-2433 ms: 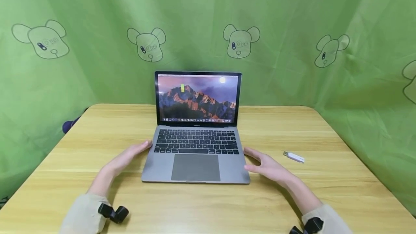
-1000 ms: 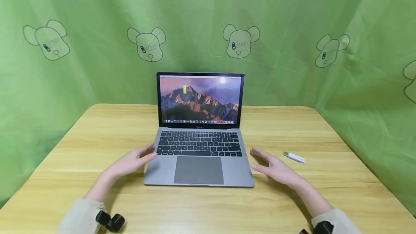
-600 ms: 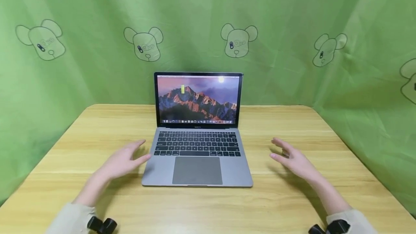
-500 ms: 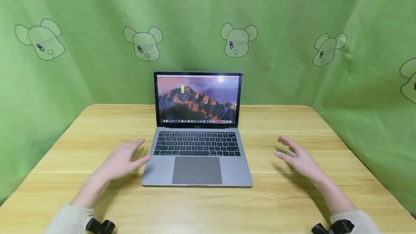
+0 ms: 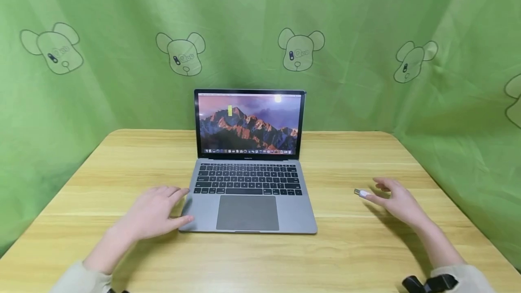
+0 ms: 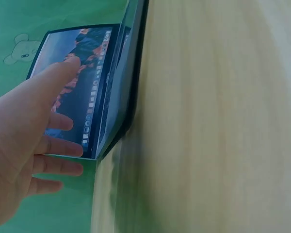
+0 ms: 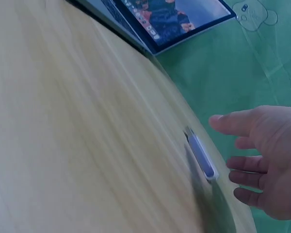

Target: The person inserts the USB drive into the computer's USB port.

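Now that our right hand has moved from laptop to USB stick on table, laptop's right side, stick seems within reach; fingers loose, nothing grasped. Our left hand: fingers relaxed, empty, at laptop's left edge.

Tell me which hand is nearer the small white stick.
The right hand: it is by the white stick, while the left hand is by the laptop.
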Available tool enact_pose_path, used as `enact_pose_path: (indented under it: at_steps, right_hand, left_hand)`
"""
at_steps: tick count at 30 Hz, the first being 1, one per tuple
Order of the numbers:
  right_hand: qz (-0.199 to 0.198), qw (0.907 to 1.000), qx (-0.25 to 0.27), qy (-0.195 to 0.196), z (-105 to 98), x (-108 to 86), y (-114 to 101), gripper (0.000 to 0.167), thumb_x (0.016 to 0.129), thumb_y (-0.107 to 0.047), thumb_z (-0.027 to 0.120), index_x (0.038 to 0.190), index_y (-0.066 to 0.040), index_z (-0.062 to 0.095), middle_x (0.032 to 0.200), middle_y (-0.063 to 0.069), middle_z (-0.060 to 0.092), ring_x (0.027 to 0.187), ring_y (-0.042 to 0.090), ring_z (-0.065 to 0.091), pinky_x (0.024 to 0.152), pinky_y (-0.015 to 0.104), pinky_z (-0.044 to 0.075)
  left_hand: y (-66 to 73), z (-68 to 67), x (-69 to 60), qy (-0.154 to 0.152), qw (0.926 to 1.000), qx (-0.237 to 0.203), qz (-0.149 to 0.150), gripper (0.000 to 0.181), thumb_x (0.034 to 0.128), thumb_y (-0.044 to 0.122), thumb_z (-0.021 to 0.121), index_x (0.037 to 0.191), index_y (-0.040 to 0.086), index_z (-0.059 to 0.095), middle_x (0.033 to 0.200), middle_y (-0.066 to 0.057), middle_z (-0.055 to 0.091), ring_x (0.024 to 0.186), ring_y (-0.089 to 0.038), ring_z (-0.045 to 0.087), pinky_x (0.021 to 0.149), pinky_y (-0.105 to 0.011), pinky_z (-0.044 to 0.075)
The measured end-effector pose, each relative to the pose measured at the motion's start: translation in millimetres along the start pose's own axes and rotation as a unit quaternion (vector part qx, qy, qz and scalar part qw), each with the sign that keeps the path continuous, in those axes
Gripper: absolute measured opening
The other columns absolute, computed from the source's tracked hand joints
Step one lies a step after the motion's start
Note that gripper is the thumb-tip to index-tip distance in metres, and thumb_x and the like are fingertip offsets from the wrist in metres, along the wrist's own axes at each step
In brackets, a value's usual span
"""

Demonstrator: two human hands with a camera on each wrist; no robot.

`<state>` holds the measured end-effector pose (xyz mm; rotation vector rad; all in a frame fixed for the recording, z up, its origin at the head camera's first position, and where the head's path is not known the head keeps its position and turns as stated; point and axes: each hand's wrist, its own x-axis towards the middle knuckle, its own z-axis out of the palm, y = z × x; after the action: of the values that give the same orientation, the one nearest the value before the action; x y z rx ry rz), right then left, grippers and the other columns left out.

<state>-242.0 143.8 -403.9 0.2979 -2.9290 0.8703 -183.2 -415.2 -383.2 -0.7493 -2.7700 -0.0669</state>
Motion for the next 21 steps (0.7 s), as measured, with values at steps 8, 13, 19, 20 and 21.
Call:
enact_pose_path:
  at_steps: [8, 13, 19, 20, 21]
  right_hand:
    - [-0.029, 0.9989, -0.037, -0.006, 4, -0.5, 11, 0.059, 0.082, -0.026, 0.071, 0.119, 0.015, 0.05, 0.095, 0.018, 0.06, 0.085, 0.03, 0.055, 0.071, 0.042, 0.044]
    - [-0.03, 0.9987, -0.04, -0.006, 5, 0.6, 14, 0.048, 0.082, -0.024, 0.071, 0.112, 0.012, 0.056, 0.09, 0.013, 0.06, 0.08, 0.024, 0.053, 0.067, 0.037, 0.043]
    - [-0.027, 0.9986, -0.044, -0.001, 7, 1.2, 13, 0.029, 0.083, -0.021, 0.07, 0.1, 0.002, 0.063, 0.088, 0.008, 0.061, 0.079, 0.02, 0.052, 0.067, 0.035, 0.042]
    - [-0.025, 0.9987, -0.044, -0.002, 7, 1.5, 13, 0.027, 0.083, -0.021, 0.07, 0.099, 0.001, 0.063, 0.088, 0.007, 0.061, 0.079, 0.02, 0.052, 0.067, 0.035, 0.043]
    - [-0.023, 0.9987, -0.045, -0.002, 8, 2.0, 13, 0.026, 0.083, -0.021, 0.069, 0.098, 0.0, 0.064, 0.088, 0.007, 0.061, 0.079, 0.02, 0.053, 0.067, 0.035, 0.043]
  left_hand:
    - [3.5, 7.0, -3.5, -0.01, 0.9991, 0.034, 0.023, 0.082, 0.0772, 0.071, 0.051, 0.123, 0.003, 0.056, 0.102, -0.008, 0.06, 0.091, -0.023, 0.057, 0.082, -0.044, 0.047]
    - [4.0, 10.2, -5.9, -0.025, 0.999, 0.03, 0.023, 0.083, 0.0766, 0.073, 0.05, 0.121, 0.004, 0.056, 0.095, -0.004, 0.056, 0.083, -0.018, 0.053, 0.078, -0.041, 0.047]
    - [3.3, 14.2, -6.0, -0.031, 0.9987, 0.031, 0.027, 0.082, 0.0765, 0.074, 0.048, 0.118, 0.004, 0.058, 0.092, -0.001, 0.054, 0.083, -0.017, 0.052, 0.08, -0.04, 0.046]
    - [3.2, 14.6, -6.0, -0.031, 0.9987, 0.03, 0.027, 0.082, 0.0763, 0.074, 0.048, 0.117, 0.005, 0.058, 0.091, -0.001, 0.054, 0.083, -0.017, 0.052, 0.081, -0.04, 0.046]
    - [3.0, 15.0, -6.2, -0.031, 0.9987, 0.03, 0.027, 0.081, 0.0763, 0.074, 0.049, 0.117, 0.005, 0.058, 0.091, -0.001, 0.055, 0.083, -0.017, 0.052, 0.081, -0.04, 0.046]
